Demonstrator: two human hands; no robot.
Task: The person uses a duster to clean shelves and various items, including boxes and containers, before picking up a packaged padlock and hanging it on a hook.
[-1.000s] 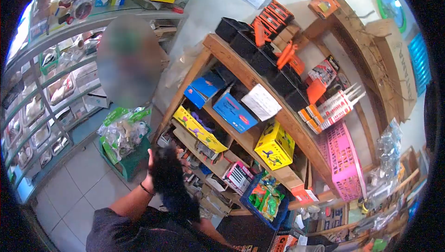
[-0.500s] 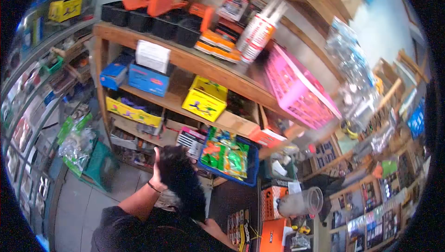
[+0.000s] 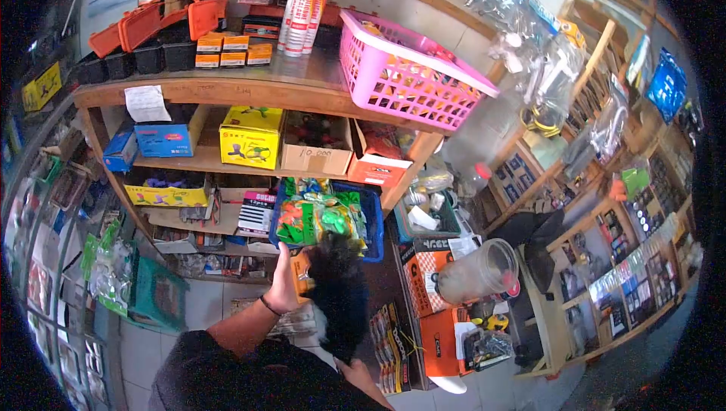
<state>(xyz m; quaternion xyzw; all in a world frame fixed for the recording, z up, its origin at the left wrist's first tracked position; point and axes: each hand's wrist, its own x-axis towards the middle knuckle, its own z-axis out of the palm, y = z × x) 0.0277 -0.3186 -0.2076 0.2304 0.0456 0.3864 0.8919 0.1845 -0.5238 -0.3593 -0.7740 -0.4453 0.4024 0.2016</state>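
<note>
My left hand (image 3: 282, 287), with a dark band at the wrist, holds a small orange box (image 3: 303, 275) upright, thumb side up. Against the box's right side lies a black fluffy duster (image 3: 338, 297), which covers part of it. Lower down, my right hand (image 3: 357, 375) is closed at the duster's bottom end; the handle itself is mostly hidden. Just beyond the duster's top sits a blue basket (image 3: 370, 248) of green and orange packets (image 3: 306, 220) on the shelf.
A wooden shelf (image 3: 227, 92) ahead carries a pink basket (image 3: 408, 101), sealant tubes (image 3: 302, 14) and a yellow box (image 3: 252, 139). At right stand a clear plastic jar (image 3: 476, 271) and orange boxes (image 3: 445, 343). A green crate (image 3: 159, 290) is on the floor at left.
The view has levelled and turned, so the shelf sits further left. My left hand and the duster appear nearer the blue basket, and the orange box now shows in the hand.
</note>
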